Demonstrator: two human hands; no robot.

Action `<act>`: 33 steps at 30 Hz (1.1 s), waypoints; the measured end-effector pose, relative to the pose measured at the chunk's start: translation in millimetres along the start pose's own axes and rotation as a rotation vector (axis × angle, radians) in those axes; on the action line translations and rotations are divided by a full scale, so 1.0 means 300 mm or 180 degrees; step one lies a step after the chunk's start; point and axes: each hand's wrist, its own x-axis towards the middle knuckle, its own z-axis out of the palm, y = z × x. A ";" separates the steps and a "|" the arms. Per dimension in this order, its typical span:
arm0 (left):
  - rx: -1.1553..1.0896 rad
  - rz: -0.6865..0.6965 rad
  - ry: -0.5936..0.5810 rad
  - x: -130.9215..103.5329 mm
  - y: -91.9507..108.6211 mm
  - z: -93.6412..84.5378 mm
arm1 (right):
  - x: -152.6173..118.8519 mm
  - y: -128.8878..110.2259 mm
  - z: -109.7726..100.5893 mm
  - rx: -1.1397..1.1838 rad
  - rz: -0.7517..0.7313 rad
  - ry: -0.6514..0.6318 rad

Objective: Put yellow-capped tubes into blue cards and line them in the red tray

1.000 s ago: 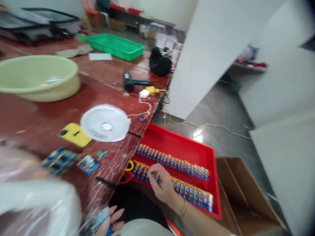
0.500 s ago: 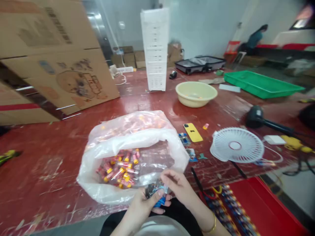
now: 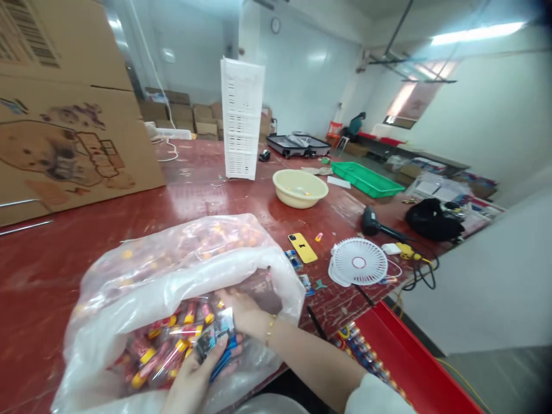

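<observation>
- My left hand (image 3: 200, 368) was clamped around a small stack of printed packets (image 3: 212, 344), thumb across the front and fingers behind, low in front of me.
- My right hand (image 3: 242, 313) was just beyond those packets, dipped into the mouth of the bag; I cannot tell whether its fingers had closed on anything. A gold bracelet (image 3: 269, 330) circled that wrist.
- The tubes (image 3: 166, 362), pinkish with yellow caps, lay heaped inside the bag, to the left of my right hand and just past my left; the nearest were right beside my right fingertips.
- The plastic bag (image 3: 181, 279) spread around both hands, its pale rim rolled open, on the red table (image 3: 194, 198).
- To the right of my hands, below the table edge, a red tray (image 3: 414, 351) held rows of packaged pieces (image 3: 366, 353).
- Past my right hand, to its right, lay a yellow phone (image 3: 303, 248), with a white fan (image 3: 359, 261) farther right.
- Beyond both hands stood a cream basin (image 3: 300, 198), with a black hair dryer (image 3: 379, 223) to its right.
- Farther out were a cardboard box (image 3: 86, 138) on my left-hand side, a white rack (image 3: 242, 121) ahead, and a green tray (image 3: 366, 181) to the right.
</observation>
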 end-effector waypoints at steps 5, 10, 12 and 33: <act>0.0018 0.0062 -0.0253 0.008 0.026 0.049 | -0.165 0.101 -0.135 0.1123 -0.0290 0.0570; 0.0364 0.0465 -0.0408 -0.009 0.046 0.089 | -0.248 0.104 -0.236 0.2858 -0.0436 0.1392; 0.0365 0.0500 -0.0345 -0.013 0.043 0.096 | -0.272 0.073 -0.263 0.2913 -0.0552 0.1479; 0.0227 0.0773 0.0211 0.001 0.001 0.083 | -0.244 0.016 -0.284 0.1690 -0.0998 0.0757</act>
